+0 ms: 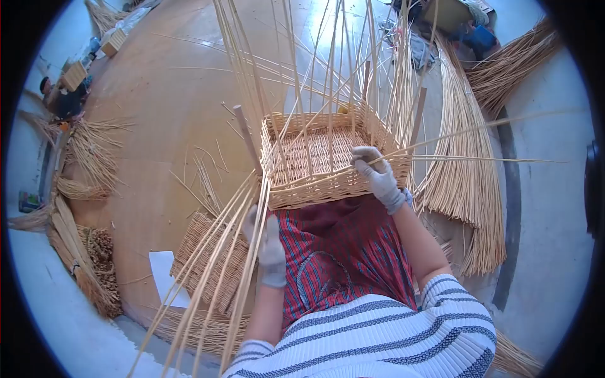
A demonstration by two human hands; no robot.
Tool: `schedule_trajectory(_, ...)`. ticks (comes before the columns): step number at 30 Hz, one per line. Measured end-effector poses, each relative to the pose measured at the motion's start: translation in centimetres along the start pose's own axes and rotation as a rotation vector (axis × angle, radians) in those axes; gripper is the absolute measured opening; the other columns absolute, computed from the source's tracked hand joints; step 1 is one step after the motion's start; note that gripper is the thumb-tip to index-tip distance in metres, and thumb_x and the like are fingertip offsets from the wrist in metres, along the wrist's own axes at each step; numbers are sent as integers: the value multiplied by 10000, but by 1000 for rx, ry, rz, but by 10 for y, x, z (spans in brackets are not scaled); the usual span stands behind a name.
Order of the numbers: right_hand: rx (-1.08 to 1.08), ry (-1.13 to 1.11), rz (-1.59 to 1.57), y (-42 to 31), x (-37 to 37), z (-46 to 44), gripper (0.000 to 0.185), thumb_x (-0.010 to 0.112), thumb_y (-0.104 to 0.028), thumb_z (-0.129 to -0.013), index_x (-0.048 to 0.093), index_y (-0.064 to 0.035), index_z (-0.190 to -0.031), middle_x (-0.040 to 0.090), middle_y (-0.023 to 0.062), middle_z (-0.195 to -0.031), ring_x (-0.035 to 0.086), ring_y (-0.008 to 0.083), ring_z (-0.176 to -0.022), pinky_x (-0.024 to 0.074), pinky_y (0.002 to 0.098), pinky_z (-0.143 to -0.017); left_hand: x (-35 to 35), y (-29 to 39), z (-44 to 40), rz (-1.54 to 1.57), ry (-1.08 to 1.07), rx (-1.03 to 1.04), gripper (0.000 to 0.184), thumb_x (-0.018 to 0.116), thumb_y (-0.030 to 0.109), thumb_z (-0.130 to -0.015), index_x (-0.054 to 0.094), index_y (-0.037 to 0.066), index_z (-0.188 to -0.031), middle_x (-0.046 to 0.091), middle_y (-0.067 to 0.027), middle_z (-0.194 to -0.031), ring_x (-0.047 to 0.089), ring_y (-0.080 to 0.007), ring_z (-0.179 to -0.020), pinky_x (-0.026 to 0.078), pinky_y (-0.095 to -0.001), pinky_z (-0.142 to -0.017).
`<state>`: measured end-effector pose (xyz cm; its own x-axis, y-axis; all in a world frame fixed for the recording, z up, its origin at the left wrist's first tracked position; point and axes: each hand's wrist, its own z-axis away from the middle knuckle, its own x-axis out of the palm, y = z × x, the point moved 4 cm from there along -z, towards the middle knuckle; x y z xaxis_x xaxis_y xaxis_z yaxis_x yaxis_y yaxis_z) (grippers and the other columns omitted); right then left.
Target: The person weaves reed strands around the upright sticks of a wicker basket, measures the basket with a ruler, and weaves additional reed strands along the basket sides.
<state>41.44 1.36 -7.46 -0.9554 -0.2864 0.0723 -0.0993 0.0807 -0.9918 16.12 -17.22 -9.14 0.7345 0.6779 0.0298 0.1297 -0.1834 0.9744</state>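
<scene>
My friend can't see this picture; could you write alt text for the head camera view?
A gloved person handles a rectangular woven basket, right hand at its near rim, left hand below its near left corner beside long strands. A big strand bundle lies to the right.

The right hand touches the woven basket at its rim.

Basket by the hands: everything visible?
Pale, rectangular, shallow basket, wicker by its look, open side up, with a woven floor. Sticks stand at corners; long unwoven strands rise from its walls and fan out. It sits beyond the red striped cloth. The gloved right hand touches its near edge; the gloved left hand is below the near left corner, contact unclear.
</scene>
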Motion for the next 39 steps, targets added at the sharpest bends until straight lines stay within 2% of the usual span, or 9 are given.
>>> schedule_trajectory(6,57,213,68,15,5,5,114,650,-64,-933,665,-6,-1029,688,43,-919,652,100,-827,557,236,-771,31,-93,-71,-165,-432,-435,831,829,339,-786,418,-45,-1397,591,-184,-1254,577,-259,-1135,459,-353,-998)
schedule_trajectory(15,-137,-101,369,-83,132,-74,139,688,-139,-871,677,-52,-979,665,129,-942,675,182,-783,514,257,-712,37,-89,-64,-131,-167,-494,924,889,388,-701,439,-45,-1382,609,-163,-1206,566,-247,-1123,498,-355,-950)
schedule_trajectory(18,-808,6,702,-83,176,-135,224,688,-233,-865,680,-76,-1025,652,137,-1077,678,274,-851,525,323,-740,26,-166,-64,-190,-149,-554,844,779,518,-763,527,-63,-1320,605,-159,-1226,542,-229,-1162,444,-353,-990)
schedule_trajectory(21,-233,-145,910,-61,189,-153,432,694,-228,-869,598,-146,-1281,622,158,-1210,620,313,-1065,495,414,-900,32,-134,-63,-242,-292,-684,896,695,620,-816,518,-85,-1339,566,-151,-1307,495,-225,-1228,341,-334,-1083)
schedule_trajectory(24,75,-28,1101,-54,182,-152,702,688,-212,-869,359,-227,-1489,621,150,-1203,613,292,-1104,485,394,-922,42,-106,-68,-23,-53,-651,533,810,341,-813,631,11,-1191,668,-99,-1074,624,-183,-950,524,-321,-834)
schedule_trajectory(26,-296,129,757,-83,173,-115,827,657,-174,-883,176,-192,-1555,612,122,-1201,651,256,-1007,515,363,-880,38,-120,-73,62,-95,-637,523,796,304,-830,611,12,-1222,657,-101,-1115,620,-186,-982,520,-317,-860)
schedule_trajectory(30,-334,258,-332,-11,79,7,293,515,-121,-994,444,-64,-1273,524,13,-756,598,124,-731,538,290,-684,39,-109,-72,168,-169,-633,557,752,234,-870,532,20,-1334,612,-117,-1242,586,-213,-1107,480,-332,-971)
schedule_trajectory(32,-38,349,-334,41,29,24,267,442,-326,-1046,463,-81,-1150,560,27,-746,644,165,-762,516,257,-571,44,-107,-70,225,-114,-532,506,737,205,-879,553,22,-1313,614,-110,-1242,579,-217,-1115,470,-340,-980)
schedule_trajectory(39,241,421,-433,36,-30,22,68,591,-136,-977,585,-110,-1040,697,79,-971,683,162,-862,553,267,-588,37,-45,-3,-214,4,46,263,647,150,-938,610,35,-1172,636,-119,-1139,631,-193,-968,517,-321,-870)
